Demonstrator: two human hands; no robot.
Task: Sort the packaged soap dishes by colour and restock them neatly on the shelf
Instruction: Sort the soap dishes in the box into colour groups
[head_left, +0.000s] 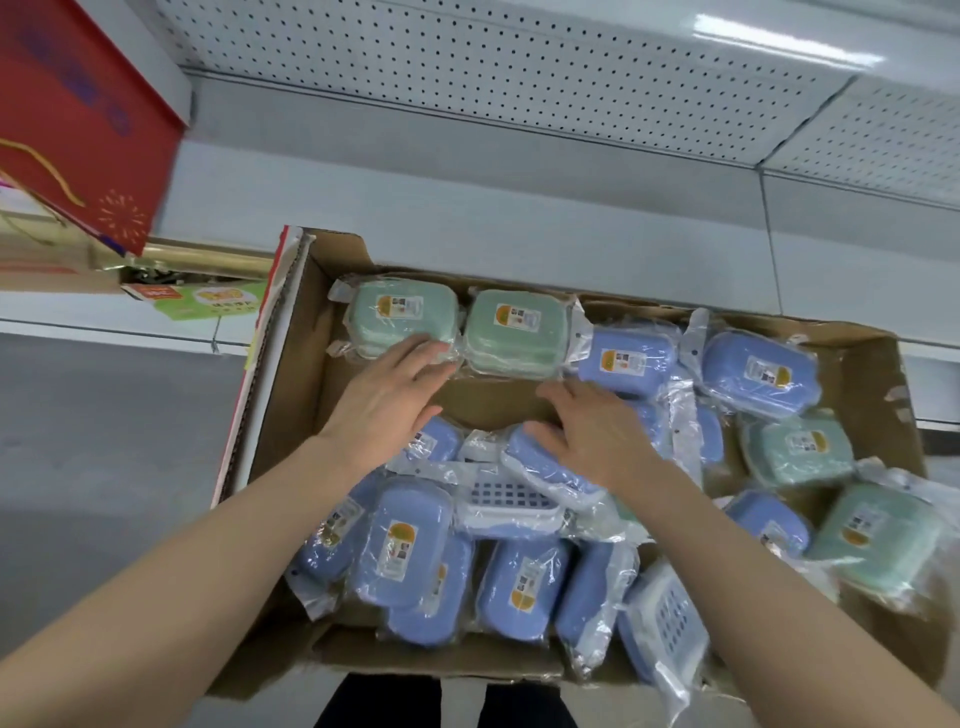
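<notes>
Sorting looks partway done. Cardboard box (288, 410) fills mid-frame, with blue soap dishes (400, 551) heaped loosely at the bottom and two green soap dishes (514, 332) in a row at top centre. Left hand (387, 400) is flat, fingers straight on the left green one. Right hand (587, 436) is spread on a blue pack. Risk: slick wrap slides and skews the row.

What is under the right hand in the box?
A wrapped blue soap dish, lying partly over a white slotted tray. The right hand covers the dish's far end, hiding any label there.
</notes>
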